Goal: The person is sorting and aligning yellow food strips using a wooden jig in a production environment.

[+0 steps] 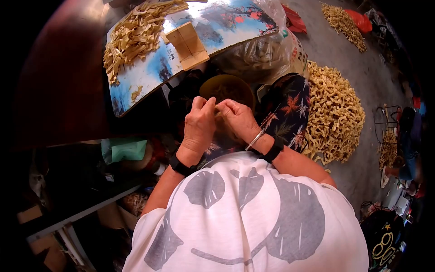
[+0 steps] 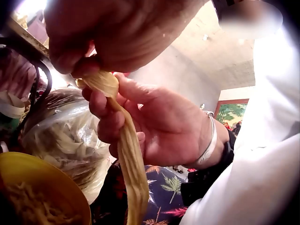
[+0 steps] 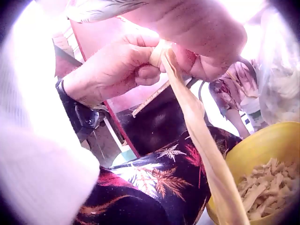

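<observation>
Both hands meet in front of the body, over the lap. A long, soft, pale yellow strip (image 2: 131,159) runs between them, with a loop at its upper end and a tail hanging down. My left hand (image 1: 198,127) pinches the looped part from one side. From the other side my right hand (image 1: 241,121), with a bangle at its wrist, holds the same strip, its fingers curled round it in the left wrist view. In the right wrist view the strip's tail (image 3: 199,117) hangs in front of a yellow bowl (image 3: 260,143) containing pale pieces.
Flat strips (image 1: 136,36) are heaped on a painted tabletop (image 1: 222,34), near a small wooden stand (image 1: 188,45). A clear plastic bag (image 1: 258,56) bulges beside the bowl. Knotted pieces (image 1: 335,113) lie piled on the floor at the right, with another pile (image 1: 342,25) farther off.
</observation>
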`<state>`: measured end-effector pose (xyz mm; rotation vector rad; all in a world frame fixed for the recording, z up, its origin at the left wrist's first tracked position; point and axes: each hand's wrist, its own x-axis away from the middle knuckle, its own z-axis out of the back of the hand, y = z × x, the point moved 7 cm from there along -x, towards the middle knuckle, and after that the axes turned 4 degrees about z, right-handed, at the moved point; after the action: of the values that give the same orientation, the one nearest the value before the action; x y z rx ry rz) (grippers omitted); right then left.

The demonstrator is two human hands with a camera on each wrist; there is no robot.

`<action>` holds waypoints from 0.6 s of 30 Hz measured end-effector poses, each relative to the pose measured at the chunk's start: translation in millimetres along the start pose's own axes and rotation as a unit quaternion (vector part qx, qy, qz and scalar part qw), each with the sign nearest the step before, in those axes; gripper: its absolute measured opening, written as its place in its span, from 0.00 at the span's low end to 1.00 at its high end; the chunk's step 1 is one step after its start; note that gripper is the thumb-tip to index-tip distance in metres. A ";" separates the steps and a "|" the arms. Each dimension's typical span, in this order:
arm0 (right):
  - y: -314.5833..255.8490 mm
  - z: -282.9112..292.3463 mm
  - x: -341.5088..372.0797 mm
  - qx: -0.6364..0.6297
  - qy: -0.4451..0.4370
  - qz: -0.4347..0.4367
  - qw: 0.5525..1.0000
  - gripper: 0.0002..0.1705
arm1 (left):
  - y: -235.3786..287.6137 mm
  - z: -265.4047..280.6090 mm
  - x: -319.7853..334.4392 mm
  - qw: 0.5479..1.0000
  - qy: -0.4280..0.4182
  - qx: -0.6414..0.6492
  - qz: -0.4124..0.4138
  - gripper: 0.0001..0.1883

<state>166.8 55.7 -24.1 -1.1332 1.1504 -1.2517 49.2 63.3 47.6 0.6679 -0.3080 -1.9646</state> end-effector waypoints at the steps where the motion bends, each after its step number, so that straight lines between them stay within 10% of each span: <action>1: -5.7 -0.7 1.9 0.035 -0.005 0.026 0.999 0.12 | -3.8 -1.2 -0.2 1.000 0.004 0.021 0.006 0.17; 4: -11.7 3.7 -0.5 0.053 -0.006 0.091 0.994 0.13 | -10.4 -4.9 3.0 0.995 -0.005 0.103 0.017 0.14; 10: 6.8 -13.2 4.2 -0.257 -0.229 -0.161 0.925 0.13 | -35.6 -10.9 11.2 0.973 -0.015 0.201 0.109 0.09; 15: -2.8 -1.9 -3.4 -0.171 -0.138 -0.082 0.972 0.11 | -47.1 -18.2 21.8 0.820 -0.055 0.491 0.289 0.06; 18: -5.2 -5.1 -4.0 -0.143 -0.122 -0.056 0.981 0.10 | -31.7 -15.6 18.4 0.834 -0.044 0.489 0.250 0.05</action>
<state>161.3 59.8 -19.4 -1.5382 1.1147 -1.0157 28.2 63.1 13.7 0.9931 -1.4507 -1.2270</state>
